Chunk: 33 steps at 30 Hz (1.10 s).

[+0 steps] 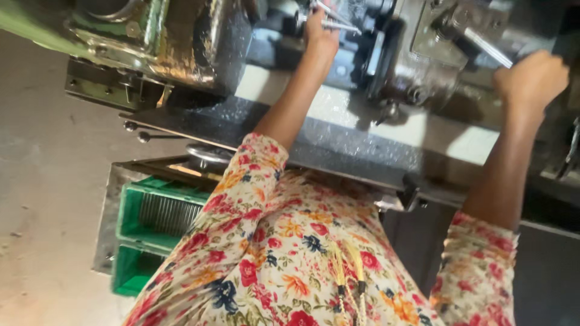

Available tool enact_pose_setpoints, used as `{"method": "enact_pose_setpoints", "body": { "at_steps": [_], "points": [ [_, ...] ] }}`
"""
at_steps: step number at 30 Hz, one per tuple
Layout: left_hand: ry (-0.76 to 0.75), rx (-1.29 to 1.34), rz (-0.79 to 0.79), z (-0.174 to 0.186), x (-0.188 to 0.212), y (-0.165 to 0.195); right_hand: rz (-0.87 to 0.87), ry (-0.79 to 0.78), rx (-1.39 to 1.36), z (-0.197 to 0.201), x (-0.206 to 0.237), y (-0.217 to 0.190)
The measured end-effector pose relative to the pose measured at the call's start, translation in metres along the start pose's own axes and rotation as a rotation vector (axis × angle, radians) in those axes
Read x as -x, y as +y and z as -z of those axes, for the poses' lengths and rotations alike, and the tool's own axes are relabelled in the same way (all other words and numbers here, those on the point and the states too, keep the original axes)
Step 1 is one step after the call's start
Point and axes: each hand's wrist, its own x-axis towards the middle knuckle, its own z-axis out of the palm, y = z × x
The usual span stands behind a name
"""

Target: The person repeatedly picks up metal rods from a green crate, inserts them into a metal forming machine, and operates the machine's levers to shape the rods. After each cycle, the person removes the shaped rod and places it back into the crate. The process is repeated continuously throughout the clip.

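The left hand (320, 33) is up at twelve o'clock, its fingers curled tight around thin metal rods (335, 21) on the big grey machine (417, 72). The right hand (531, 78) is at two o'clock, closed in a fist on a shiny lever (483, 45). Green crates (154, 229) sit on the floor at eight o'clock, near the flowery sleeve (241, 199)
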Motion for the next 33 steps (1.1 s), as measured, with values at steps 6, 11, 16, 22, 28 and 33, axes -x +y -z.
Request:
{"method": "enact_pose_setpoints", "body": {
  "at_steps": [6, 11, 16, 22, 28, 33],
  "points": [
    [0.188, -0.085, -0.082, 0.002, -0.012, 0.004, -0.045, -0.033, -0.055, 0.007, 0.003, -0.01],
    [0.158, -0.127, -0.074, 0.013, -0.019, 0.017, -0.07, -0.068, -0.03, 0.014, 0.005, -0.018],
    [0.248, -0.067, -0.008, 0.014, -0.019, 0.021, -0.077, -0.067, -0.051, 0.016, 0.006, -0.016],
    [0.271, -0.081, 0.036, 0.01, -0.017, 0.018, -0.131, -0.096, -0.044, 0.016, 0.004, -0.014],
    [0.258, -0.115, 0.011, 0.01, -0.018, 0.016, -0.141, -0.065, -0.039, 0.017, 0.006, -0.013],
    [0.261, -0.156, -0.015, 0.004, -0.013, 0.004, -0.174, -0.066, -0.055, 0.015, 0.004, -0.008]
  ]
}}
